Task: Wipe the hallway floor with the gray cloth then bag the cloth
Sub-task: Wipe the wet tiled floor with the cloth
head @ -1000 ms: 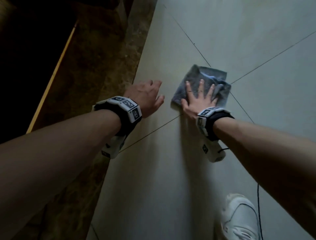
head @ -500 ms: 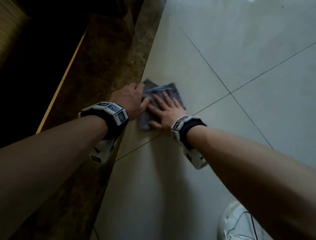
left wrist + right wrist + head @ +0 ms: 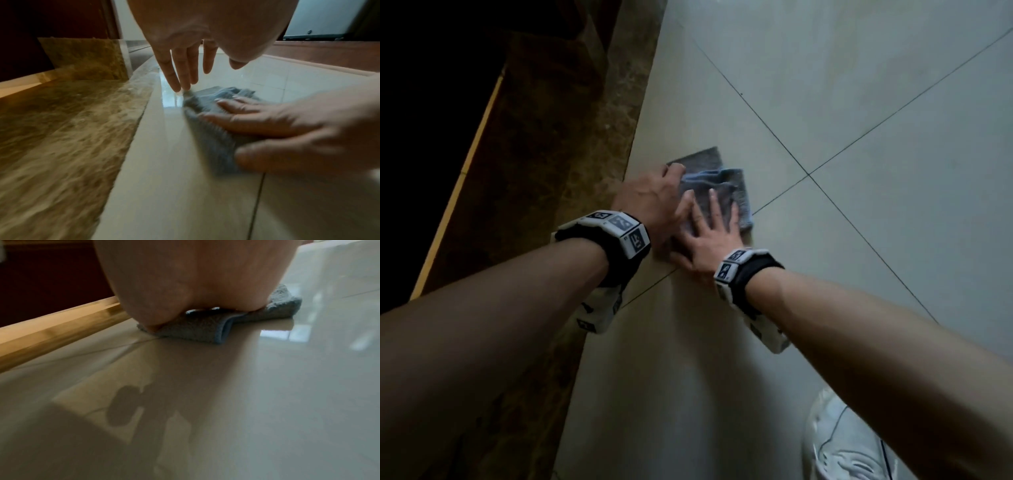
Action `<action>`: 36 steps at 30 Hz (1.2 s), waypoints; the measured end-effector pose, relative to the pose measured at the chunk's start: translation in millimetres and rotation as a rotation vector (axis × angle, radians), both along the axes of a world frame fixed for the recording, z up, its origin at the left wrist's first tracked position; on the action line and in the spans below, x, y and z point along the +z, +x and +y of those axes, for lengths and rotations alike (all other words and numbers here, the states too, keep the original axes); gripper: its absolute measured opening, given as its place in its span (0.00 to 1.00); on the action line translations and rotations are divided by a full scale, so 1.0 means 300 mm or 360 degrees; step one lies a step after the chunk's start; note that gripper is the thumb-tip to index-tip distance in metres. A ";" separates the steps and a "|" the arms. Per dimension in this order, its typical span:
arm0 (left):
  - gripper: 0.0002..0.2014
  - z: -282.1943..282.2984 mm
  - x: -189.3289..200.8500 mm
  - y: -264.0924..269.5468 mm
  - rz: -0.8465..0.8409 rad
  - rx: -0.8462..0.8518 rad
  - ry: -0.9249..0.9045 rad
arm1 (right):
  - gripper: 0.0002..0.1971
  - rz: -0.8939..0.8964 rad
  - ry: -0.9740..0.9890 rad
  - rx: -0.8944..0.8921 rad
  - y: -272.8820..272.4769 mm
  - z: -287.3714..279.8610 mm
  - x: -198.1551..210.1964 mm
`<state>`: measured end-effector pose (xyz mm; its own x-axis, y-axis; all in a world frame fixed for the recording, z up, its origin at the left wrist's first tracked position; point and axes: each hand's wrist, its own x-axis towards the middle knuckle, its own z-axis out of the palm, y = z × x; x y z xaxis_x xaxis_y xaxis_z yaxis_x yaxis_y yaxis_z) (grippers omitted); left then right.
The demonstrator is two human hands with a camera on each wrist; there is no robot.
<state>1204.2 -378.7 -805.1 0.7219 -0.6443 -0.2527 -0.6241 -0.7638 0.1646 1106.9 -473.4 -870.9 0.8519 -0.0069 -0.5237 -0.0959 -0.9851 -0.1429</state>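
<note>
While the cloth (image 3: 717,186) is pressed flat on the floor (image 3: 859,102) under the right hand (image 3: 709,240), the wiping step is judged to be under way and unfinished. The right fingers (image 3: 714,205) are spread straight on the cloth, gripping nothing. The left hand (image 3: 650,202) is laid beside it at nine o'clock; its fingers (image 3: 176,78) are held straight, and their tips are set at the cloth's far edge. The cloth is bunched into folds, on a pale tile just beside the brown stone border (image 3: 544,171) at nine o'clock, with a tile joint crossing at three o'clock. Gloss is shown on the tile in the wrist views, but how much has been wiped cannot be told. No bag is seen, so bagging is judged to be left. A white shoe (image 3: 852,442) is seen at five o'clock.
</note>
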 end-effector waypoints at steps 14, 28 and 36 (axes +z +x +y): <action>0.21 -0.313 0.068 0.052 -0.0049 -0.0183 0.0088 | 0.41 0.0175 0.0017 -0.0048 0.059 -0.355 0.047; 0.24 -0.393 0.265 0.269 -0.0056 -0.0158 0.0476 | 0.41 0.0595 0.0008 0.0158 0.356 -0.507 0.147; 0.27 -0.312 0.352 0.385 -0.0085 -0.0170 0.0560 | 0.43 0.0681 0.0082 0.0148 0.382 -0.532 0.127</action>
